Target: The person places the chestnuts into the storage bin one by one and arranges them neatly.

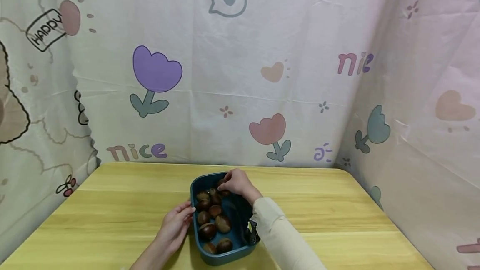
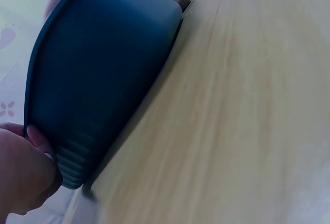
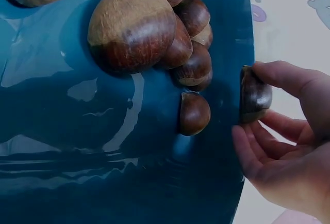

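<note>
A deep blue plastic box (image 1: 230, 257) holding several brown chestnuts (image 1: 223, 223) stands on the table. My left hand (image 1: 176, 224) is at its left side, fingertips right at the rim; the left wrist view shows that hand (image 2: 28, 170) gripping the edge near a ribbed corner. Over the far end of the box, my right hand (image 1: 238, 183) reaches in. In the right wrist view, the right hand (image 3: 289, 136) pinches a dark, flat-sided chestnut (image 3: 256, 96) between thumb and fingers, beside the box wall. A small chestnut (image 3: 195, 114) lies apart from the cluster.
The yellow wood-grain table (image 1: 112, 211) extends to both sides of the box. Behind it hangs a pale printed cloth (image 1: 225, 74), which also runs down both sides. A small black device (image 1: 252, 233) sits at the right sleeve (image 1: 281, 228), overlapping the box's right side.
</note>
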